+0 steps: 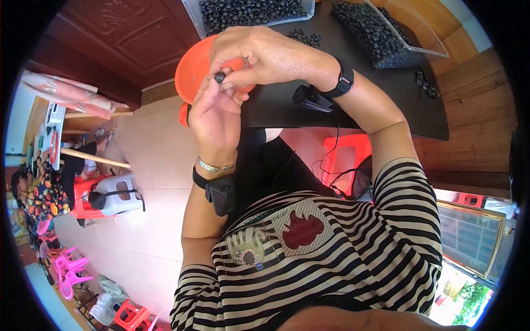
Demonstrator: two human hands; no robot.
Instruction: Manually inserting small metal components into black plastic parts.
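Observation:
Above an orange-red bowl [187, 69] at the table's left end, my two hands meet over a small, round, black part [220, 77]. My left hand [217, 113], palm turned up, pinches it at the fingertips. From the right, my right hand [259, 55] reaches across, its thumb and fingers closed at the same part. Fingers cover some of the part, so its exact kind is unclear. Just behind my right hand lies a small heap of loose black parts [303, 37].
A clear bin [311, 14] full of similar black parts stands at the back of the dark table [386, 110]. Right of it, another clear container [436, 47] holds more. Black bits [425, 84] lie near the right edge. A red stool [348, 149] stands below.

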